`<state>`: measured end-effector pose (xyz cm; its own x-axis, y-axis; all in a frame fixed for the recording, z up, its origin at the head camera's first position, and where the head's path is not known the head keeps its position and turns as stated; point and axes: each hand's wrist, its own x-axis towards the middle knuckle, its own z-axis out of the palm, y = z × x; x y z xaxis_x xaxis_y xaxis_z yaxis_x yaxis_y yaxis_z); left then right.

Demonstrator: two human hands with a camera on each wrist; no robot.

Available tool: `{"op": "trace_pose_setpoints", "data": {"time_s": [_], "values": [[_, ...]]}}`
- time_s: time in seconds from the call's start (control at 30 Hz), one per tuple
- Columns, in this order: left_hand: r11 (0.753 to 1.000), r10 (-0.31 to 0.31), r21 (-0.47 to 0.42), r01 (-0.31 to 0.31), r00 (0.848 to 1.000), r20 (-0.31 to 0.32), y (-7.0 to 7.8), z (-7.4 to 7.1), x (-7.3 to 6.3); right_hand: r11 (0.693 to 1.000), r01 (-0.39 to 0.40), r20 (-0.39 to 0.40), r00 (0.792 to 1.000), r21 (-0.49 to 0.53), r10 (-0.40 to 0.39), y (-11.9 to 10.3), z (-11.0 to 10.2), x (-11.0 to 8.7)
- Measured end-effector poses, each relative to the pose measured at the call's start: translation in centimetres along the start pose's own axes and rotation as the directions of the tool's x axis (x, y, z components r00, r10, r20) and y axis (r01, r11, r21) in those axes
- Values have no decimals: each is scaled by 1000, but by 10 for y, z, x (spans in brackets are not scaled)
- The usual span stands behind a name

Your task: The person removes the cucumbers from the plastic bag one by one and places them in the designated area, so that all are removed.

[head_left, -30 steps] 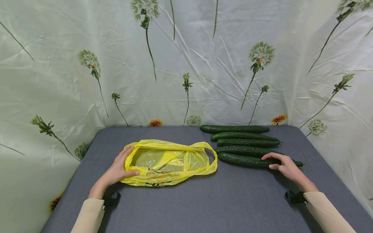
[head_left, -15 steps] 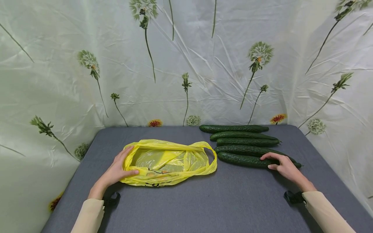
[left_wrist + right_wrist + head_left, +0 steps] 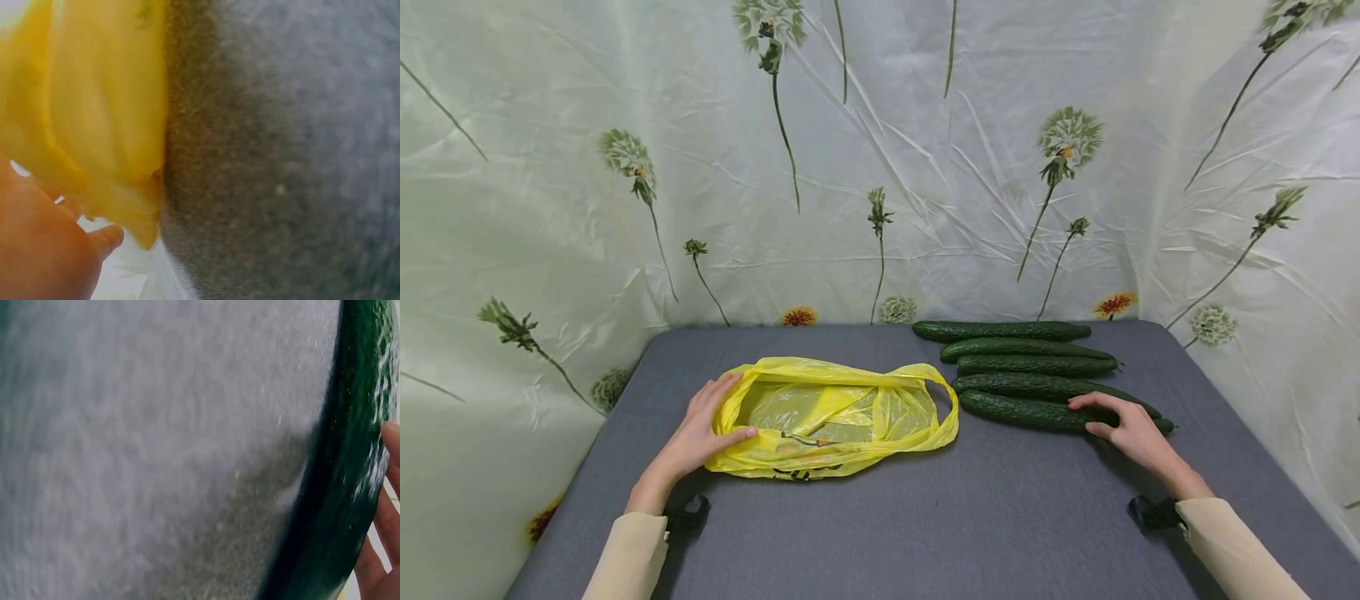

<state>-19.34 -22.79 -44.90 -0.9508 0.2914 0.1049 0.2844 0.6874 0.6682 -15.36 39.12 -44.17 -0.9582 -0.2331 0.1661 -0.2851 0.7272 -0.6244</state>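
A yellow plastic bag (image 3: 842, 462) lies on its side across the left middle of the table, its mouth spread and a handle loop pointing right. My left hand (image 3: 696, 429) rests at its left end, fingers and thumb spread and fairly straight, touching the plastic. In the left wrist view the thumb (image 3: 107, 240) shows beside the yellow bag (image 3: 106, 94). Several dark green cucumbers lie side by side at the right. On the nearest cucumber (image 3: 1022, 412), my right hand (image 3: 1138, 433) has its fingers curled over, thumb at the near side. The right wrist view shows this cucumber (image 3: 350, 456) against the fingers.
The other cucumbers (image 3: 1003, 331) lie behind the nearest one, reaching to the far table edge. A grey cloth covers the table (image 3: 910, 542). A pale floral sheet (image 3: 850, 167) hangs behind and along both sides.
My left hand has shifted slightly to the left at the bag's end, its thumb drawn back a little. The right hand stays on the nearest cucumber. The head view has moved very slightly.
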Motion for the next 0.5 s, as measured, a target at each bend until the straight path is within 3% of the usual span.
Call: {"op": "trace_pose_setpoints", "data": {"time_s": [0.2,0.5], "values": [[1000,-5,29,5,1000,-17,4,-3,1,997,77,-75,994,-30,-79,-4,8,1],[997,39,70,-36,999,-37,20,-6,-1,994,108,-101,989,-34,-111,-19,20,7]]}}
